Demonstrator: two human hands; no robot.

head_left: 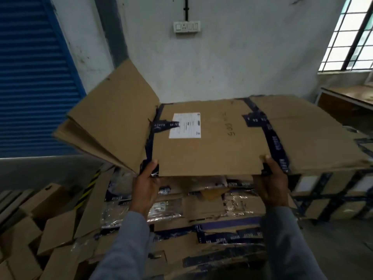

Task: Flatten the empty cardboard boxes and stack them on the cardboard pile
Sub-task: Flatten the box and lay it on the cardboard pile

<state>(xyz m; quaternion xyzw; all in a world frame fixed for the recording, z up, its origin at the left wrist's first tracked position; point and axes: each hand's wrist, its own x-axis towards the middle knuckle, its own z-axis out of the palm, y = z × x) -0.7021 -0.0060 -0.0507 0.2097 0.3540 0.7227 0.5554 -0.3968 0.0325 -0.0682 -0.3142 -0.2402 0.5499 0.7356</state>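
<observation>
Stacking step; flattening apparently done. Holding box (212, 152) at frame centre, roughly level above pile (201, 213), white label (184, 125) facing up. Pinching near edge with left hand (145, 179) at the taped left corner: thumb on top, fingers underneath. Gripping same edge with right hand (270, 179) beside the dark tape (273, 139) on the right, thumb on top as well. Not fully flat: flaps (113, 114) on the left tilted up toward upper left of frame, layers splayed apart. Far edge resting on pile or hanging just above? Cannot tell, hidden by box itself. Next, probably: slide forward, lower, square up with the stack underneath, then press raised flaps down against spring-back. Calls for both grips until landing, then open palms on top; otherwise risk of skewing or sliding off. Loose boxes (50, 229) at lower left of frame, seemingly unflattened, likely next in line.
</observation>
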